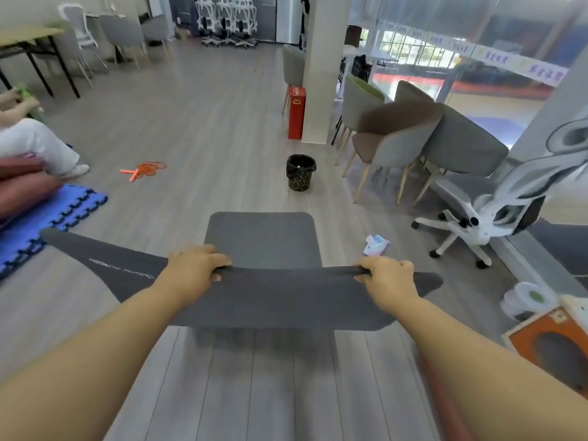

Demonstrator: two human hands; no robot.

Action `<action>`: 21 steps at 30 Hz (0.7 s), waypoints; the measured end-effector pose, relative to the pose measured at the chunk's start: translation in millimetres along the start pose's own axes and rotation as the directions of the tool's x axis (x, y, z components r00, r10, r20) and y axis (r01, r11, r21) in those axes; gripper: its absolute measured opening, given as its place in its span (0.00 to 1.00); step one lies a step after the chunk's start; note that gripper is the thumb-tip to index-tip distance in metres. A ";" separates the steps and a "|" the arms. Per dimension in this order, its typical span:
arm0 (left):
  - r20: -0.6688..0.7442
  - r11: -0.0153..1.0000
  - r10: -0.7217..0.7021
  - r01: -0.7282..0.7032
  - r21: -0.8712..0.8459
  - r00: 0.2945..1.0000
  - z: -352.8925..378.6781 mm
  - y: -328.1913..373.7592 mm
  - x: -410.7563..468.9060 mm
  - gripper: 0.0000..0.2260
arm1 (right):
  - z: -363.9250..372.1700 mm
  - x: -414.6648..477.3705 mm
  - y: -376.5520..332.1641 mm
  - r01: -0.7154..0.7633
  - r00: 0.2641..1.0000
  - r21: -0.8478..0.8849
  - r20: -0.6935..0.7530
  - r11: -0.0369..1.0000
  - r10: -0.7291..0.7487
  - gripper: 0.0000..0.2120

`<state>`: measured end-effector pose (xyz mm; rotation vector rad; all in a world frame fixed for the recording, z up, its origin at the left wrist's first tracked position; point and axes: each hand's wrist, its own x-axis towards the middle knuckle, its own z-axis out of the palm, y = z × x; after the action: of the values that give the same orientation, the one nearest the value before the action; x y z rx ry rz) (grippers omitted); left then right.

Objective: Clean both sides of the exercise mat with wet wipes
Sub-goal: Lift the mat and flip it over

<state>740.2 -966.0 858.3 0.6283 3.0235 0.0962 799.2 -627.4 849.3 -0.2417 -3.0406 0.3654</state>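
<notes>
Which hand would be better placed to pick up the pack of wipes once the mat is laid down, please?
Probably the right hand. Both it and the left hand are gripping the mat, but the wipes pack lies on the floor on the right, just beyond the right hand.

Single view only: my head camera, wide-angle, pitched forward and down across the grey plank floor [222, 128]. Both forearms run in from the bottom corners, so the hands sit close in the lower middle, while the bin [300, 172] and chairs [394, 144] lie farther off. Straight lines bow toward the frame edges.
</notes>
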 end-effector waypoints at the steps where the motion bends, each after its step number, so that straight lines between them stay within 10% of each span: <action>1: 0.026 1.000 -0.001 0.001 0.018 1.000 8.3 5.0 -14.2 0.13 | 6.3 -15.7 2.4 0.004 1.000 -0.014 0.026 1.000 -0.004 0.09; 21: 0.310 0.978 -0.075 0.010 0.207 0.948 115.7 41.8 -255.8 0.24 | 96.8 -280.5 -9.9 0.023 0.933 0.024 0.360 0.999 -0.030 0.10</action>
<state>998.5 -1024.1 755.7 0.5308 2.7498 -0.2920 1065.6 -705.1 743.9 -0.1454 -3.3937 0.4876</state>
